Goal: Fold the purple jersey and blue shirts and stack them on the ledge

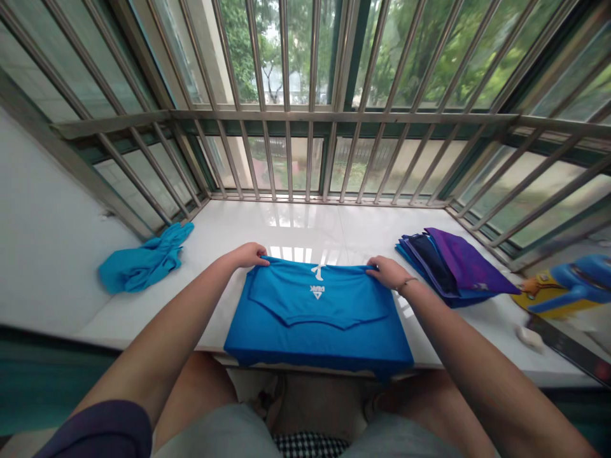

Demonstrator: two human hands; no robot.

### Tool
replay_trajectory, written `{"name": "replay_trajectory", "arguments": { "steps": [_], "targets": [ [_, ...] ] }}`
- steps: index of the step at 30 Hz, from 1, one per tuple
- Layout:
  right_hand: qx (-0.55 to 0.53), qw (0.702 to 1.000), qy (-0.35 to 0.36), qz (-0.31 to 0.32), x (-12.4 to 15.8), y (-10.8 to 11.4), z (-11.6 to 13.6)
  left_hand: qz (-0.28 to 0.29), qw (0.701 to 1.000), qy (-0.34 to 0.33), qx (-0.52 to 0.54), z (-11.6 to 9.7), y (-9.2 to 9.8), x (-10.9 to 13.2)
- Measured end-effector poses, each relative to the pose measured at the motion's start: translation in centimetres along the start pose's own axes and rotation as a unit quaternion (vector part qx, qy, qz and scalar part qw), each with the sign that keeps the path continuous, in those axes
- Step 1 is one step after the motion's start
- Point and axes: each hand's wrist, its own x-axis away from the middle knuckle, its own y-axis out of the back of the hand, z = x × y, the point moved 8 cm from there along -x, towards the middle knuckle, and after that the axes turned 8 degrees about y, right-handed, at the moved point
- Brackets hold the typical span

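Observation:
A blue shirt (315, 343) with a white printed logo lies spread on the white sill, its upper part folded over and its near edge hanging past the sill's front. My left hand (251, 255) pinches the far left corner of the fold. At the far right corner, my right hand (387, 272) grips the fabric the same way, a thin band round its wrist. Between the two hands the far edge runs nearly straight. The logo reads upside down from here.
To the left, a crumpled light blue cloth (143, 259) lies by the wall. On the right sit a stack of folded purple and blue garments (458, 264), a blue and yellow object (568, 286), a small white item (529, 338) and a dark phone-like slab (573, 350). Metal bars (286, 117) line the window.

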Motion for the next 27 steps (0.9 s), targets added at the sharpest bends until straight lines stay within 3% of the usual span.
{"name": "replay_trajectory", "arguments": {
  "steps": [3,6,9,11,14,18,21,24,27],
  "targets": [
    [0.006,0.998,-0.013,-0.062,-2.2,2.5,-0.4,-0.088,0.994,0.024,0.057,-0.1,3.0,-0.9],
    [0.017,0.989,-0.007,-0.149,-2.7,6.0,0.1,-0.192,0.976,0.026,0.099,-0.6,6.2,-0.2],
    [0.026,0.973,0.025,-0.229,-0.7,9.1,1.4,-0.287,0.954,-0.020,0.082,-1.4,8.7,2.9],
    [0.029,0.963,0.053,-0.261,2.2,9.9,2.5,-0.319,0.943,-0.075,0.067,-1.7,8.8,6.1],
    [0.030,0.954,0.113,-0.275,7.8,8.3,4.1,-0.301,0.937,-0.164,0.065,-1.3,5.5,11.9],
    [0.060,0.945,0.217,-0.239,15.5,1.8,6.5,-0.242,0.951,-0.183,0.050,1.4,-3.3,18.2],
    [0.067,0.950,0.244,-0.181,18.9,-2.9,7.2,-0.217,0.962,-0.164,0.006,3.2,-8.9,21.0],
    [0.054,0.956,0.236,-0.164,20.2,-4.1,7.2,-0.222,0.965,-0.135,-0.019,4.1,-10.9,22.3],
    [0.041,0.961,0.229,-0.147,19.5,-3.1,7.2,-0.216,0.967,-0.129,-0.030,3.4,-10.1,22.4]
  ]
}}
